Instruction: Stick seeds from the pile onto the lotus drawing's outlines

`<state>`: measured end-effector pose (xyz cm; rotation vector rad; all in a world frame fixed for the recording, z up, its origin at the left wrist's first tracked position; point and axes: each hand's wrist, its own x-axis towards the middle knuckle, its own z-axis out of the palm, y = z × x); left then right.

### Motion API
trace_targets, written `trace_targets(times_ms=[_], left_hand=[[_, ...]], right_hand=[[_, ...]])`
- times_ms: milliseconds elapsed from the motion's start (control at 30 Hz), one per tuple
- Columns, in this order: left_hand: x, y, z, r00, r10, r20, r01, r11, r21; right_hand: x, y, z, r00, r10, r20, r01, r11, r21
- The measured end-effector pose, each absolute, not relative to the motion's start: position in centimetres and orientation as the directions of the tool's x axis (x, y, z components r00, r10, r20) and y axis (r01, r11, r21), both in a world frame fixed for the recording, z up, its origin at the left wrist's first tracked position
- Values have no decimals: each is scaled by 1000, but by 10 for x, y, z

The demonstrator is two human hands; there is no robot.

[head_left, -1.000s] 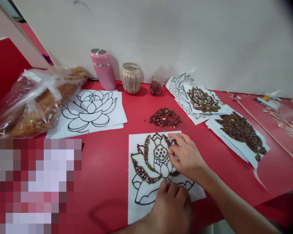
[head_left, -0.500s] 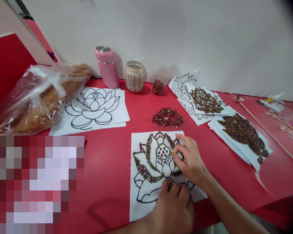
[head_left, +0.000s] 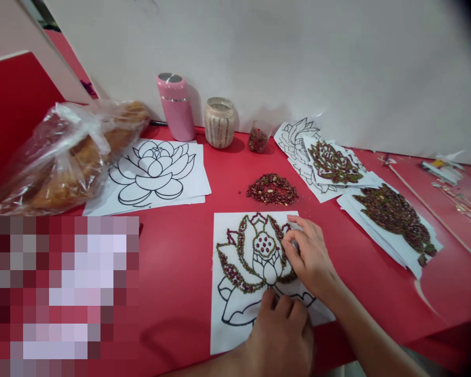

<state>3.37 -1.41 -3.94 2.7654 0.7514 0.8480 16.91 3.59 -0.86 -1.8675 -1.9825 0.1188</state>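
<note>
Lotus sheet (head_left: 235,335): white paper, long axis running away from the person, flat on the red counter (head_left: 172,272); outline partly filled with red and green seeds.

Right hand (head_left: 312,256): on the flower's right petals, fingertips pinched together; what they pinch cannot be told.

Left hand (head_left: 280,335): curled, fingers resting on the sheet's lower edge.

Seed pile (head_left: 272,189): just beyond the sheet, up-left of the right hand, which is the nearer.

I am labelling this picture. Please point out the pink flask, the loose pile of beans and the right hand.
pink flask (head_left: 176,109), head view, middle of its body.
loose pile of beans (head_left: 272,189), head view, centre of the heap.
right hand (head_left: 311,256), head view, back of the hand.
</note>
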Motion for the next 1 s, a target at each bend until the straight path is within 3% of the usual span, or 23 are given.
trace_targets(times_ms=[200, 433, 567, 833, 1000], left_hand=[[33, -13, -38, 769, 480, 422, 406, -877, 258], [33, -14, -39, 746, 508, 430, 412, -860, 301], [33, -14, -39, 722, 510, 468, 405, -860, 311], [34, -14, -38, 729, 512, 454, 408, -858, 312], [35, -14, -42, 724, 503, 471, 407, -864, 297]], right_hand=[[169, 39, 2, -94, 982, 166, 955, 136, -262], [163, 49, 11, -221, 972, 73, 969, 228, -97], [166, 56, 16, -273, 962, 2, 960, 272, -65], [175, 53, 18, -206, 978, 22, 921, 201, -334], [171, 43, 1, -102, 994, 26, 915, 104, -389]])
